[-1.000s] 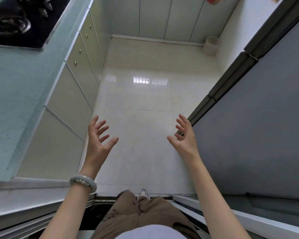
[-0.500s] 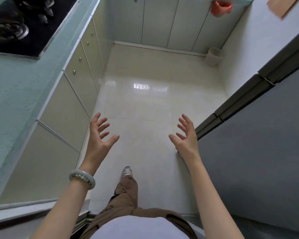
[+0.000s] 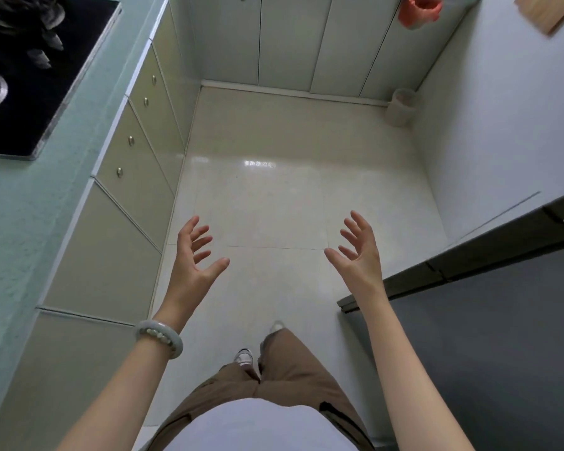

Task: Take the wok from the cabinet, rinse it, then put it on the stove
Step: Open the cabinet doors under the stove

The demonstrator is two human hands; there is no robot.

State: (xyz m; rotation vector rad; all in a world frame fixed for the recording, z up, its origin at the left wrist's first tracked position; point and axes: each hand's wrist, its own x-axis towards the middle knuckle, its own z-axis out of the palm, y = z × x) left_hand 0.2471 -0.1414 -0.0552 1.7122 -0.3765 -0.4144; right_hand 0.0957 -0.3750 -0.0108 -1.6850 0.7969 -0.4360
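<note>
No wok is in view. My left hand (image 3: 194, 260) and my right hand (image 3: 358, 252) are held out in front of me over the pale tiled floor, palms facing each other, fingers spread, holding nothing. The black stove (image 3: 30, 76) lies set into the green counter (image 3: 23, 222) at the upper left, with dark burner grates on it. Beige cabinet doors and drawers with round knobs (image 3: 137, 151) run below the counter on the left. More pale cabinet doors (image 3: 290, 40) close off the far end of the room.
A grey door or panel with a dark frame (image 3: 489, 336) fills the right side. A small pale bin (image 3: 401, 105) stands in the far right corner, with a red bag (image 3: 419, 9) hanging above it. A wooden board (image 3: 547, 11) shows at the top right.
I have stepped forward over a threshold into the kitchen; the far cabinets and bin have come closer. Both hands stay spread and empty in front of me.
</note>
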